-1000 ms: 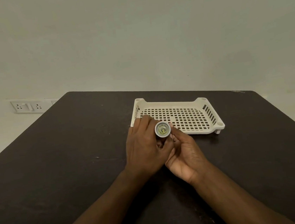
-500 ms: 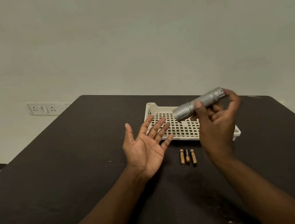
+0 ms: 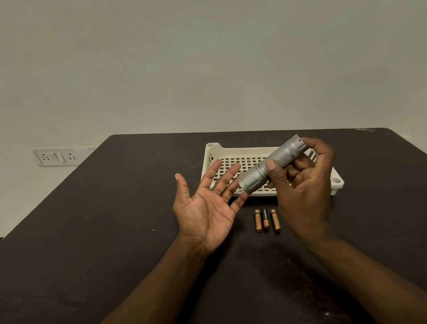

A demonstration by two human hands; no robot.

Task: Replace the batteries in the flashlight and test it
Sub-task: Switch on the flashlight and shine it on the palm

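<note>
Little is shifting since half a second ago: I am gripping the flashlight (image 3: 274,164) in my right hand (image 3: 304,194) above the tray (image 3: 212,148), aiming it at my left hand (image 3: 207,210), palm spread empty, testing beside three batteries (image 3: 266,219), pressing its switch next.

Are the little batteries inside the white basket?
No, the three batteries lie on the dark table in front of the white basket.

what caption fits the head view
Right hand holds flashlight over tray, left hand open, three batteries on table.
</note>
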